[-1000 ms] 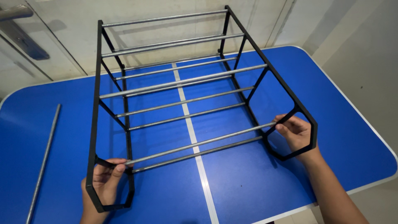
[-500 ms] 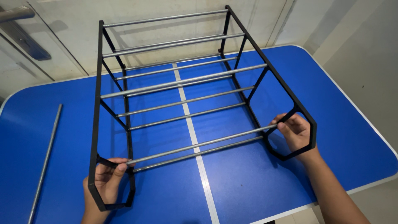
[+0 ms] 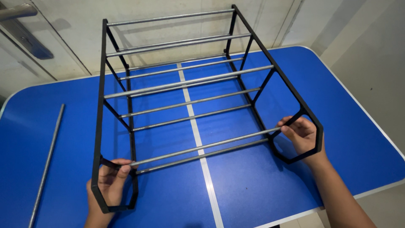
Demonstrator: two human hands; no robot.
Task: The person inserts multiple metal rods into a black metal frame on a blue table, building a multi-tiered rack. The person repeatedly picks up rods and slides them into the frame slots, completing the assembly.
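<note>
A rack (image 3: 185,82) of black side frames joined by several silver rods lies on its back on the blue table (image 3: 363,139). My left hand (image 3: 110,181) grips the near end of the left side frame, with fingers pinching the end of a silver rod (image 3: 202,146) where it meets the frame. On the other side my right hand (image 3: 301,135) holds the near loop of the right side frame, its fingers at that same rod's other end.
One loose silver rod (image 3: 47,162) lies on the table to the left of the rack. A grey door with a metal handle (image 3: 19,12) and a pale wall stand behind the table. The table's front edge runs close under my forearms.
The rack and both hands have shifted slightly; the grips look the same.
</note>
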